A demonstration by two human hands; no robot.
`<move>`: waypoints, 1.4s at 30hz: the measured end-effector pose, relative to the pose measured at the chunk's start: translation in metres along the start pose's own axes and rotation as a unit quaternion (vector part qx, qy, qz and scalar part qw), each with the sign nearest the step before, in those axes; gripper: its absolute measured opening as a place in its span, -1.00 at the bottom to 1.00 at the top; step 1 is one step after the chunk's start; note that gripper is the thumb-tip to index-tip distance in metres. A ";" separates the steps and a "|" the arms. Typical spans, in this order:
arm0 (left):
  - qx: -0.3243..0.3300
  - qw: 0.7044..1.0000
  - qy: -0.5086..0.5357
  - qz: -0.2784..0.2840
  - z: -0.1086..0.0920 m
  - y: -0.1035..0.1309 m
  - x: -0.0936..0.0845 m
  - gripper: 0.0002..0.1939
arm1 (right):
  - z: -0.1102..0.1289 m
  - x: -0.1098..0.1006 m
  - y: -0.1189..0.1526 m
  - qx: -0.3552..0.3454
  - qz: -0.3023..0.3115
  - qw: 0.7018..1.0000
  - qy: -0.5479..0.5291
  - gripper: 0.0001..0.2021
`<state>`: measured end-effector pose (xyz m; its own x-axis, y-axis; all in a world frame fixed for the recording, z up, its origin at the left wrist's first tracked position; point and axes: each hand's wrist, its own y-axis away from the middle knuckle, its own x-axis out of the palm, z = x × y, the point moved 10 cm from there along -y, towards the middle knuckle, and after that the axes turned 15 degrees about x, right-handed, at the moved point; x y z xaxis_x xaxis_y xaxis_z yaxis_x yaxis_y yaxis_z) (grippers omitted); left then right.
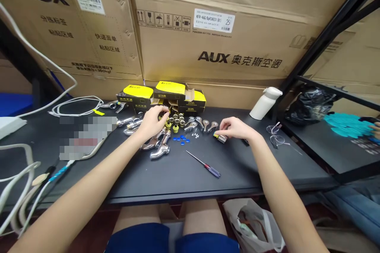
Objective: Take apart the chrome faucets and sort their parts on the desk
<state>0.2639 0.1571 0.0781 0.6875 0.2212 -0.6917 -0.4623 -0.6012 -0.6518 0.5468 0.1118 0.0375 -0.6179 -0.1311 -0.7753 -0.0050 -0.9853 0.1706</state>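
My right hand (236, 129) is closed around a short chrome cylinder with a yellow end (222, 139), resting on or just above the dark table. My left hand (152, 122) reaches into the parts before the boxes, fingertips bent together; what they pinch is hidden. Beside it are yellow-and-black valve cartridges (175, 129) and brass rings (181, 120). Chrome faucet bodies (160, 150) lie under and left of that hand. Between the hands are chrome lever handles (205, 125), small screws (195, 135) and blue caps (183, 139). A screwdriver (208, 167) lies nearer me.
Yellow-and-black boxes (170, 90) are stacked at the back, before large cartons (208, 55). A white bottle (265, 103) and glasses (276, 136) sit to the right. Cables (74, 104) and a blurred-out item (89, 138) occupy the left. A co-worker's hand (375, 130) shows far right.
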 end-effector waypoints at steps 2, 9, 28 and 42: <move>0.004 1.000 -0.003 -0.011 -0.003 -0.001 -0.003 -0.75 | -0.005 0.013 0.003 0.027 0.066 0.997 -0.004 -0.69; 0.037 0.997 0.025 -0.070 -0.028 -0.003 -0.020 -0.80 | 0.030 0.043 0.034 -0.025 0.267 0.961 -0.070 -0.64; -0.205 0.868 0.451 -0.035 -0.013 0.019 0.048 -0.49 | 0.070 0.070 0.041 -0.101 0.169 0.978 -0.071 -0.67; -0.132 0.888 0.440 -0.013 -0.033 0.012 0.039 -0.68 | 0.089 0.071 0.054 -0.126 0.248 0.937 -0.210 -0.75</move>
<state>0.3039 0.1333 0.0533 0.9212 -0.3782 -0.0919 -0.3728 -0.7897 -0.4873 0.4326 0.0590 0.0463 -0.7499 -0.5775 -0.3226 0.5182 -0.8160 0.2562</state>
